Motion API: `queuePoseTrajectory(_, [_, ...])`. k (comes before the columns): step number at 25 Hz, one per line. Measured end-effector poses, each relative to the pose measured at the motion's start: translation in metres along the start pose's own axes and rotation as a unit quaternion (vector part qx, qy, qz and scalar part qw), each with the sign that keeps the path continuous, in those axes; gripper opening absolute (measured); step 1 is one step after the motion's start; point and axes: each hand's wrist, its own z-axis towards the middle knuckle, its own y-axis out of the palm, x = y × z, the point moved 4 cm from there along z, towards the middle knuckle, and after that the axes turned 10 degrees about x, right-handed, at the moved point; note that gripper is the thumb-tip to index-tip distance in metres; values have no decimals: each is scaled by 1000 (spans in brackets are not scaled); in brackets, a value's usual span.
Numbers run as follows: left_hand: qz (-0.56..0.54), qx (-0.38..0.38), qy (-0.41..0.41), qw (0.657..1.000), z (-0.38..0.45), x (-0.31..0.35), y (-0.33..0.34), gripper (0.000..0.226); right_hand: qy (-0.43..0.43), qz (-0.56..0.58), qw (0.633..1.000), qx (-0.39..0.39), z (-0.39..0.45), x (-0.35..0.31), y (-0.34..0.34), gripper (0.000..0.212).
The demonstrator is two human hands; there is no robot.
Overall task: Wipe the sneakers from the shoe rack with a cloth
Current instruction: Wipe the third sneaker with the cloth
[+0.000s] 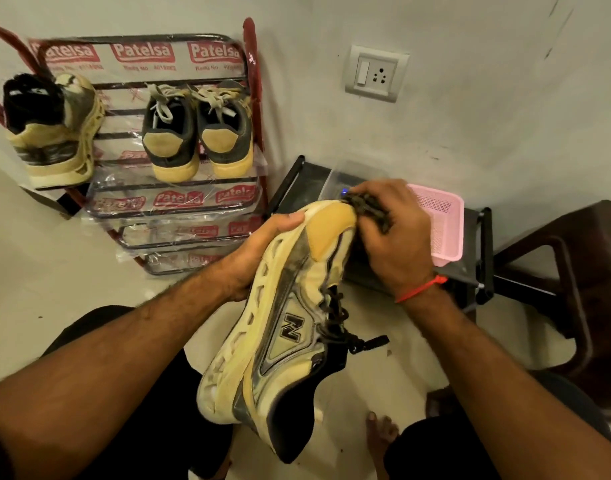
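At upper left, 3 sneakers (169, 133) waited on the shoe rack (252, 98). Centre frame, your left hand (259, 247) clasped the sneaker's (283, 327) sole to steady it, so your right hand (397, 237) could rub a bunched dark cloth (369, 207) over its toe.

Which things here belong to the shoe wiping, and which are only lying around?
Job: cream sneaker with black laces, held by left hand; dark crumpled cloth in right hand; red metal shoe rack with other sneakers.
Around: pink plastic basket; grey wall socket; brown chair.
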Motion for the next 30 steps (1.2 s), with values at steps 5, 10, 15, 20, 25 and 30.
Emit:
queuePoseTrajectory(5, [-107,-42,-11,993,-7,-4,-8,51,-48,138,986,-84,-26,-44,8,29])
queuePoseTrajectory(10, [-86,-13,1,996,-10,-4,-5,45,-176,77,968,-159,-33,-46,13,26])
queuePoseTrajectory(15, [49,3,13,999,-5,-8,3,51,-45,13,996,-77,2,-17,-3,32])
queuePoseTrajectory(20, [93,16,14,995,-7,-9,0,46,-169,29,967,-189,-27,-43,13,32])
queuePoseTrajectory(25, [163,52,21,985,7,-11,-2,53,-47,-22,993,-104,-5,-8,9,31])
queuePoseTrajectory(30, [183,47,73,979,4,-5,-6,29,-57,30,988,-142,-18,-21,12,29])
